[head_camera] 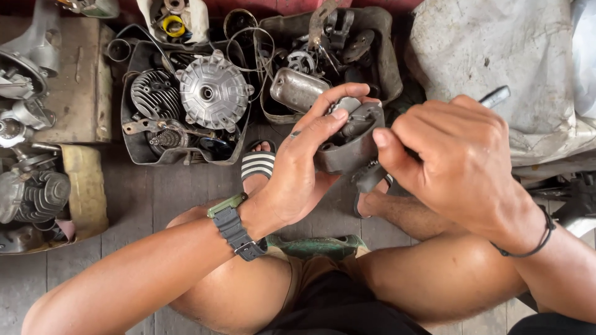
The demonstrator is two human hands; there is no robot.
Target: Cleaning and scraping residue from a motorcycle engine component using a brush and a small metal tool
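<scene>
Bare knees frame the work above a grey plank floor (155, 198). Left hand (298, 167), fingers curled, cradles a dark grey metal engine casing (347, 149); steadying it firmly seems wise. Right hand (459, 161) closes around a silver-tipped tool (495, 97) held to the casing. Black trays of engine parts (133, 149) sit beyond.

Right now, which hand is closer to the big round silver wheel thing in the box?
Left. The left hand, holding a grey metal part, sits just right of the round finned hub. The right hand, gripping a tool, is farther right, beyond that part.
</scene>
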